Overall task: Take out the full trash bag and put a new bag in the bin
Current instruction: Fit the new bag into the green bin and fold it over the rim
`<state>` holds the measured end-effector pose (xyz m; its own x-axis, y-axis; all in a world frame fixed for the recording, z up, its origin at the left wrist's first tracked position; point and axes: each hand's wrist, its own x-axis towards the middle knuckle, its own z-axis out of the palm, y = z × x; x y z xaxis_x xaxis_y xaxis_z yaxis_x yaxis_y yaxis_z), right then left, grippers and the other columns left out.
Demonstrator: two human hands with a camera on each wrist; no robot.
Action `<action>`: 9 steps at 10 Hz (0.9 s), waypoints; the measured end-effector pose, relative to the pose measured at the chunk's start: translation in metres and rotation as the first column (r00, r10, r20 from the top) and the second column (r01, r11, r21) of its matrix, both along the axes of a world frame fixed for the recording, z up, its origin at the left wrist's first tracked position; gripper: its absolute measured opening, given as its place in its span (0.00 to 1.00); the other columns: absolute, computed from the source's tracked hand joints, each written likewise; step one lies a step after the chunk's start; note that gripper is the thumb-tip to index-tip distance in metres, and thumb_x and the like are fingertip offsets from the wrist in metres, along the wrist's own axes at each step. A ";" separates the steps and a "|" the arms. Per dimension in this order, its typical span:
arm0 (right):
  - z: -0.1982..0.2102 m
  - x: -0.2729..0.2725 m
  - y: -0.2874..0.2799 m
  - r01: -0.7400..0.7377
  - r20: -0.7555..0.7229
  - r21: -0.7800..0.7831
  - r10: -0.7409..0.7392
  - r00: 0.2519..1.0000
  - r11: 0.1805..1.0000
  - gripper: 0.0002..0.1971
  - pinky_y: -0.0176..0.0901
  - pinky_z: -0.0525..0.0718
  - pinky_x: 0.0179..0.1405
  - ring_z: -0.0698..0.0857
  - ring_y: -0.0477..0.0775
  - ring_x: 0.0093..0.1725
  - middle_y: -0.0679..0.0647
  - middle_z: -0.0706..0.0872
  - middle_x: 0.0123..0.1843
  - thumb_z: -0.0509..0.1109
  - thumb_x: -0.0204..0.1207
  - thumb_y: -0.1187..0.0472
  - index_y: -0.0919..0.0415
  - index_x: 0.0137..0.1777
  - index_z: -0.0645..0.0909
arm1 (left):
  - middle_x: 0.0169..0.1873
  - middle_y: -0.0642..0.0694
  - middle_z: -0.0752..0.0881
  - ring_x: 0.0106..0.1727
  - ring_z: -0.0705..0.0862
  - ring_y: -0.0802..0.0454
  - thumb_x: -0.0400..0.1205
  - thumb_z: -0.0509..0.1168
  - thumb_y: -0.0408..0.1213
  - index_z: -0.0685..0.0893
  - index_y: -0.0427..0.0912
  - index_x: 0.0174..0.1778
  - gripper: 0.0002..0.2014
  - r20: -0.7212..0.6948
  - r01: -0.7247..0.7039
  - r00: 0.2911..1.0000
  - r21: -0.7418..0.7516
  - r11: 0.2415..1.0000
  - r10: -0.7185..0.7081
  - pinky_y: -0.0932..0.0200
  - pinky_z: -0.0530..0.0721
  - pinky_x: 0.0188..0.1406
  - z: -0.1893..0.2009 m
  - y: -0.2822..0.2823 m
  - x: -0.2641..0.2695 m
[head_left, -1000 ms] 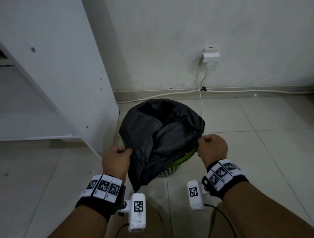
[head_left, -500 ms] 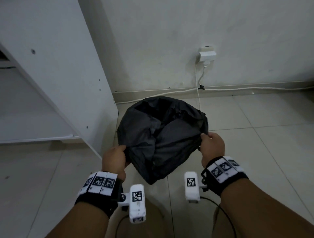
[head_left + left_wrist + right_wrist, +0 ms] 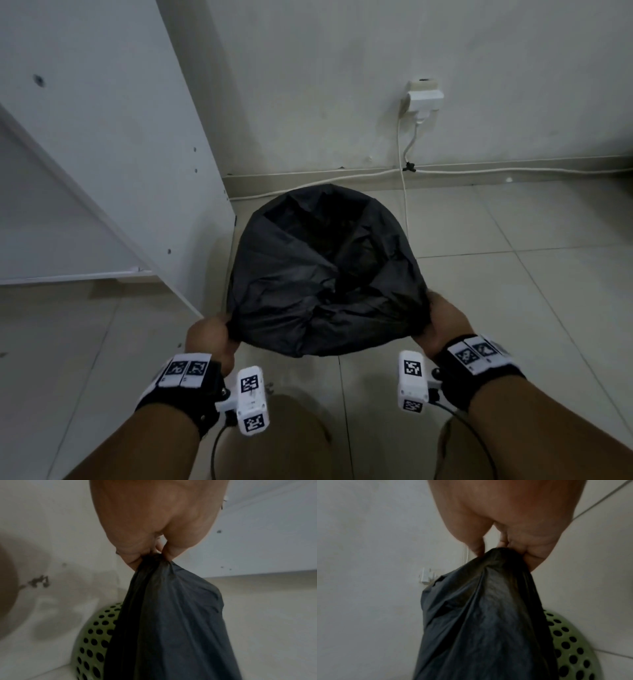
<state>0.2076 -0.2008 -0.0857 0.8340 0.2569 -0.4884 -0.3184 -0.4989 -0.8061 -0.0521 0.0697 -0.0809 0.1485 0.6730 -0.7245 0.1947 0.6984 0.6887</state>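
Note:
A black trash bag (image 3: 322,274) is stretched wide on the floor between my two hands and hides the bin in the head view. My left hand (image 3: 209,337) pinches a bunched corner of the black bag (image 3: 171,615) at its near left edge. My right hand (image 3: 442,318) grips the near right edge of the black bag (image 3: 479,622). The green perforated bin (image 3: 96,639) shows under the bag in the left wrist view, and the green bin (image 3: 570,649) shows again at the lower right of the right wrist view.
A white cabinet panel (image 3: 113,137) stands close on the left of the bag. Behind it is the wall with a white socket and plug (image 3: 424,99), and a white cable (image 3: 404,192) runs down and along the skirting. Grey floor tiles (image 3: 531,274) lie to the right.
Both hands have pulled the bag's near edge toward me and further apart. The bag now covers the green bin rim that showed a second ago.

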 end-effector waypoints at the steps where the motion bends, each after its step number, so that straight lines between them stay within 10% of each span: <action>1: 0.012 0.016 0.019 0.425 -0.417 0.342 -0.270 0.868 0.838 0.28 0.61 0.84 0.63 0.87 0.65 0.57 0.64 0.87 0.57 0.73 0.74 0.40 0.63 0.60 0.77 | 0.60 0.29 0.88 0.60 0.87 0.31 0.85 0.60 0.31 0.85 0.29 0.64 0.15 0.234 -0.042 0.971 -0.058 0.997 0.055 0.49 0.84 0.54 0.010 0.014 0.010; 2: 0.030 0.039 0.033 0.246 -0.294 0.411 -0.127 0.947 0.878 0.28 0.57 0.86 0.56 0.87 0.61 0.49 0.65 0.88 0.57 0.72 0.77 0.45 0.69 0.65 0.80 | 0.25 0.45 0.87 0.30 0.81 0.45 0.83 0.60 0.39 0.84 0.41 0.32 0.15 0.205 0.098 0.974 0.015 0.995 -0.099 0.54 0.75 0.33 0.030 0.033 0.029; 3: 0.033 0.063 0.044 0.084 -0.216 0.309 -0.016 0.976 0.947 0.24 0.55 0.85 0.54 0.86 0.61 0.49 0.70 0.85 0.64 0.70 0.79 0.55 0.70 0.71 0.79 | 0.25 0.47 0.86 0.29 0.84 0.48 0.84 0.62 0.46 0.80 0.45 0.33 0.14 0.215 0.205 0.953 0.067 0.976 -0.215 0.55 0.78 0.34 0.053 0.045 0.047; 5: 0.038 0.097 0.067 -0.085 0.110 0.088 0.075 0.991 0.993 0.08 0.62 0.85 0.65 0.90 0.62 0.54 0.62 0.93 0.52 0.73 0.66 0.55 0.52 0.42 0.92 | 0.46 0.44 0.95 0.44 0.93 0.47 0.85 0.65 0.43 0.93 0.41 0.48 0.13 0.103 0.280 0.944 0.259 0.924 -0.315 0.55 0.88 0.45 0.059 0.064 0.082; 6: 0.031 0.110 0.071 -0.083 0.186 -0.187 0.118 0.975 0.979 0.14 0.60 0.84 0.66 0.87 0.65 0.61 0.67 0.87 0.64 0.66 0.80 0.62 0.64 0.62 0.85 | 0.59 0.44 0.91 0.56 0.90 0.40 0.86 0.64 0.46 0.89 0.42 0.62 0.16 -0.142 0.447 0.895 0.328 0.833 -0.424 0.42 0.87 0.61 0.041 0.075 0.082; 7: 0.023 0.110 0.059 -0.207 0.130 -0.492 0.307 0.943 0.846 0.18 0.52 0.78 0.71 0.80 0.65 0.71 0.68 0.81 0.72 0.57 0.87 0.64 0.71 0.72 0.77 | 0.68 0.37 0.87 0.63 0.88 0.36 0.83 0.61 0.60 0.83 0.44 0.70 0.28 -0.089 0.397 0.918 0.205 0.895 -0.386 0.35 0.85 0.67 0.008 0.087 0.070; 8: 0.024 0.089 0.043 -0.353 0.181 -0.610 0.558 0.810 0.709 0.18 0.45 0.78 0.68 0.82 0.60 0.69 0.61 0.83 0.71 0.62 0.85 0.58 0.63 0.71 0.79 | 0.57 0.43 0.92 0.54 0.91 0.43 0.83 0.57 0.67 0.89 0.50 0.62 0.28 0.041 0.341 0.937 0.115 0.933 -0.347 0.46 0.87 0.60 0.028 0.058 0.063; 9: 0.030 0.067 0.034 -0.353 0.140 -0.432 0.449 0.883 0.830 0.19 0.44 0.78 0.62 0.84 0.62 0.66 0.61 0.85 0.68 0.68 0.81 0.56 0.59 0.70 0.80 | 0.47 0.56 0.93 0.43 0.92 0.60 0.88 0.50 0.63 0.88 0.55 0.56 0.24 0.233 0.314 0.917 0.072 0.947 -0.323 0.61 0.87 0.46 0.048 0.021 0.058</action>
